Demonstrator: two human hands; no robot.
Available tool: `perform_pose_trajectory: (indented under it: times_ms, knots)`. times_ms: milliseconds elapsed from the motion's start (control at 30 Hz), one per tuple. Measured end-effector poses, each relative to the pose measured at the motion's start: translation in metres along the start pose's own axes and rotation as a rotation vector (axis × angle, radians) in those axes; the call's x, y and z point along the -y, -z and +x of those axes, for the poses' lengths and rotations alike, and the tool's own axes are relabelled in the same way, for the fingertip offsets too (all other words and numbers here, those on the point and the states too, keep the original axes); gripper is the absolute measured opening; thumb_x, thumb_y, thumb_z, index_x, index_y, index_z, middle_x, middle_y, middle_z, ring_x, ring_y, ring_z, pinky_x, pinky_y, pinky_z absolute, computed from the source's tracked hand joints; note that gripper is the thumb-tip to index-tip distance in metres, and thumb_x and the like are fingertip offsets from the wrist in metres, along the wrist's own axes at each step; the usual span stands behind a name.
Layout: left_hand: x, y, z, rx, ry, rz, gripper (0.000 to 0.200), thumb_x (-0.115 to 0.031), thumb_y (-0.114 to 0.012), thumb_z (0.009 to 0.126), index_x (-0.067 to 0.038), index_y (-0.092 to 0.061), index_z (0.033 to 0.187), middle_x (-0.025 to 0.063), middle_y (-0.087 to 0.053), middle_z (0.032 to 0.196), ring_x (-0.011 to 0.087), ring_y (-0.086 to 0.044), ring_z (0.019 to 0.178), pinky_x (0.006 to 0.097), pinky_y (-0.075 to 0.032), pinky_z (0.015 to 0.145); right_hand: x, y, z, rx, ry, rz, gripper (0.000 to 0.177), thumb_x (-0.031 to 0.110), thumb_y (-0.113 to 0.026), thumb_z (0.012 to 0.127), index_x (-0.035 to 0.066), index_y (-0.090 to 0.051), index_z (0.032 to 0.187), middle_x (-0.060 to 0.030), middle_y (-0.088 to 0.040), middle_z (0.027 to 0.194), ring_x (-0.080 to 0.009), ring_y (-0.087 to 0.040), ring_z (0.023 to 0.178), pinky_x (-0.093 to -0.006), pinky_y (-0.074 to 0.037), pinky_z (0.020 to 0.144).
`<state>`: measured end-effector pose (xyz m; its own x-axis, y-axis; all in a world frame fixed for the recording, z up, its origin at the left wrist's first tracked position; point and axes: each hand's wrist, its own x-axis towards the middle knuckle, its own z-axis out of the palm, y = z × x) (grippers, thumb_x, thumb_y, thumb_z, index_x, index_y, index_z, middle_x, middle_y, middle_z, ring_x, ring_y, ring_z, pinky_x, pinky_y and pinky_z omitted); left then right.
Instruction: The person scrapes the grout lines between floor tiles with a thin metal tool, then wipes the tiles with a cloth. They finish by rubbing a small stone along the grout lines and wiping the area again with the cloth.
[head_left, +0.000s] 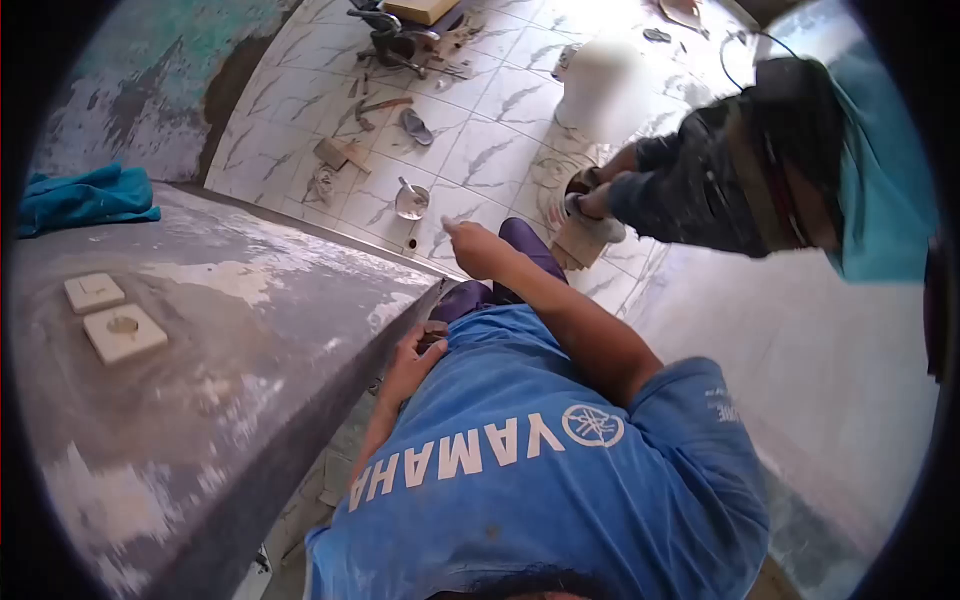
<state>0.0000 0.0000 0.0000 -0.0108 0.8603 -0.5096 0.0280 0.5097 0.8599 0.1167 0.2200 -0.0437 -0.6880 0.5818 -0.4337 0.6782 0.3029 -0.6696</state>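
My right hand (478, 250) is stretched out in front of me over the tiled floor, its fingers closed. A small pale tip (448, 224) sticks out past the fingers; what it is I cannot tell. Just beyond stands a small tub (411, 202) holding pale material, with a light-handled tool leaning in it. My left hand (415, 358) rests low beside my thigh, at the edge of a grey plastered slab (250, 400). Its thumb and fingers are apart, and the darker fingertips lie against my clothing.
Two pale square plates (125, 332) and a teal cloth (90, 198) lie on the slab. A hammer (385, 105), a sandal (415, 126) and wood scraps (342, 155) litter the floor (490, 150). A person in dark trousers (720, 180) bends at the right, near a blurred pale shape (603, 90).
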Motion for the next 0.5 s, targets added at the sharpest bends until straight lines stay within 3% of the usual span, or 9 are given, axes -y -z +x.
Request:
perform_pose_trajectory:
  times_ms: [67, 100, 200, 300, 333, 467, 500]
  knots:
    - [0.008, -0.012, -0.008, -0.078, 0.051, -0.181, 0.038, -0.018, -0.062, 0.090, -0.002, -0.052, 0.123, 0.0059, -0.060, 0.110, 0.0133, -0.056, 0.099, 0.0264, -0.044, 0.088, 0.001, -0.008, 0.016, -0.036, 0.252, 0.013, 0.041, 0.003, -0.053, 0.079, 0.000, -0.052, 0.119, -0.0242, -0.063, 0.085, -0.0397, -0.064, 0.087, -0.0446, -0.051, 0.073]
    - [-0.011, 0.004, 0.051, -0.090, 0.048, -0.212, 0.038, -0.018, -0.062, 0.090, -0.002, -0.052, 0.123, 0.0059, -0.060, 0.110, 0.0133, -0.056, 0.099, 0.0264, -0.044, 0.088, -0.004, 0.030, 0.076, -0.011, 0.255, -0.009, 0.041, 0.003, -0.053, 0.079, 0.000, -0.052, 0.119, -0.0242, -0.063, 0.085, -0.0397, -0.064, 0.087, -0.0446, -0.051, 0.073]
    - [-0.025, 0.010, 0.106, -0.275, 0.013, -0.420, 0.037, -0.018, -0.060, 0.091, 0.001, -0.051, 0.122, 0.0081, -0.059, 0.111, 0.0125, -0.056, 0.096, 0.0259, -0.044, 0.086, 0.009, 0.077, 0.141, 0.171, 0.193, -0.154, 0.031, 0.004, -0.051, 0.082, 0.005, -0.056, 0.113, -0.0225, -0.065, 0.085, -0.0400, -0.064, 0.078, -0.0481, -0.051, 0.068]
    - [-0.011, 0.030, 0.185, -0.395, -0.038, -0.478, 0.036, -0.017, -0.060, 0.091, 0.001, -0.051, 0.121, 0.0080, -0.060, 0.109, 0.0124, -0.057, 0.095, 0.0256, -0.044, 0.086, -0.027, 0.103, 0.216, 0.090, 0.309, -0.257, 0.029, 0.008, -0.051, 0.085, 0.008, -0.057, 0.113, -0.0219, -0.065, 0.086, -0.0387, -0.065, 0.078, -0.0481, -0.051, 0.067]
    - [0.002, 0.038, 0.219, -0.499, -0.066, -0.459, 0.035, -0.015, -0.059, 0.091, 0.001, -0.052, 0.121, 0.0078, -0.062, 0.105, 0.0135, -0.058, 0.093, 0.0263, -0.045, 0.084, -0.053, 0.107, 0.251, 0.108, 0.329, -0.348, 0.029, 0.014, -0.051, 0.087, 0.009, -0.057, 0.114, -0.0210, -0.066, 0.085, -0.0379, -0.065, 0.079, -0.0481, -0.050, 0.067]
    - [0.064, 0.084, 0.367, -0.816, -0.063, -0.271, 0.035, -0.020, -0.062, 0.088, 0.001, -0.057, 0.115, 0.0139, -0.065, 0.101, 0.0204, -0.062, 0.093, 0.0310, -0.048, 0.082, -0.132, 0.166, 0.369, 0.116, 0.276, -0.561, 0.029, 0.013, -0.042, 0.090, 0.008, -0.057, 0.114, -0.0221, -0.065, 0.091, -0.0384, -0.064, 0.086, -0.0468, -0.052, 0.072]
    - [0.063, 0.091, 0.379, -0.865, 0.078, 0.033, 0.036, -0.022, -0.063, 0.087, 0.002, -0.057, 0.113, 0.0168, -0.065, 0.102, 0.0234, -0.062, 0.094, 0.0325, -0.048, 0.082, -0.160, 0.171, 0.411, 0.104, 0.247, -0.594, 0.031, 0.012, -0.040, 0.090, 0.007, -0.057, 0.115, -0.0226, -0.065, 0.092, -0.0392, -0.064, 0.087, -0.0474, -0.052, 0.073]
